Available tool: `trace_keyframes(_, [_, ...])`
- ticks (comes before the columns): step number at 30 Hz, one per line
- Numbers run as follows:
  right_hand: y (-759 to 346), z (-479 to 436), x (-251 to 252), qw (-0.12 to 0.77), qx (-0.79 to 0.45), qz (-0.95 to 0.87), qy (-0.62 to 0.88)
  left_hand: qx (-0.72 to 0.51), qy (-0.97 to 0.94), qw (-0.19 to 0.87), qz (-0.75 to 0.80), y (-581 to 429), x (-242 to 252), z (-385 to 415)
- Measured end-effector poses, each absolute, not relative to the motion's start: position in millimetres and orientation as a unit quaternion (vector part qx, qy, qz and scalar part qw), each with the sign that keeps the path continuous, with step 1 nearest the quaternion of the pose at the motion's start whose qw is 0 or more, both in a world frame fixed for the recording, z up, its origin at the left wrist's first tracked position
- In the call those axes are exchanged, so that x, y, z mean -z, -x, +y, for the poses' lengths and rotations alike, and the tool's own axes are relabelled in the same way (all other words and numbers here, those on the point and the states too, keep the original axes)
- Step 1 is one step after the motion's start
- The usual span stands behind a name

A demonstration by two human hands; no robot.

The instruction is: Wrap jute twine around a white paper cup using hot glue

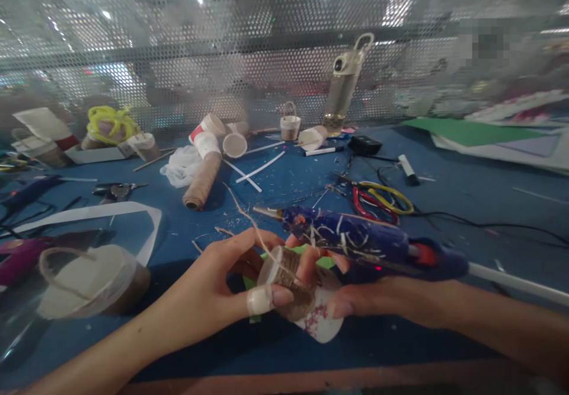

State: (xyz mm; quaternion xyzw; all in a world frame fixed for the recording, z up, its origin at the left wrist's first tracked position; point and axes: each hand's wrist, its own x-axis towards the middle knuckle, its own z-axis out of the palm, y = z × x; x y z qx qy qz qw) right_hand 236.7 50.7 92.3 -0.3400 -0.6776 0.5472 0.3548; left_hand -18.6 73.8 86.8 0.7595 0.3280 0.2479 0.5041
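Between both hands is a small paper cup (284, 273) with brown twine wound round its side. My left hand (231, 270) is closed on its left side, the thumb pressing the twine; a white wrap (259, 300) covers part of that thumb. A loose strand of twine (249, 217) runs up and away from the cup. My right hand (355, 294) is closed about the cup's right side. By its thumb shows a white piece with pink flowers (326, 318). Something green (326, 261) lies behind the cup. Just beyond my right hand is a blue glue gun (355, 235); whether that hand supports it is hidden.
Handled cups (290, 128) stand at the back and a larger handled basket (98, 282) at left. Near the middle lie a twine roll (203, 184) and white glue sticks (260, 166). Pliers (377, 199), a cable, a bottle (344, 86) and green sheets (462, 134) are further right.
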Motion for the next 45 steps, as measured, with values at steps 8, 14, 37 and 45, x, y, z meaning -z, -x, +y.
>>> trace_keyframes(8, [-234.7, 47.1, -95.0, 0.356, -0.588, -0.645, 0.334, -0.249, -0.755, 0.518, 0.315, 17.5, -87.4, 74.5])
trace_keyframes(14, [-243.0, 53.5, -99.0, 0.344, -0.551, -0.694, 0.31, -0.258, -0.753, 0.51, 0.326, 19.5, -87.7, 74.9])
trace_keyframes(37, [-249.3, 54.3, -91.1, 0.619, -0.6, -0.465, 0.201, -0.23, -0.752, 0.505, 0.356, 28.1, -83.4, 75.7])
trace_keyframes(45, [-251.5, 54.1, -92.4, 0.604, -0.621, -0.457, 0.201, -0.244, -0.741, 0.497, 0.379, 32.5, -83.5, 77.1])
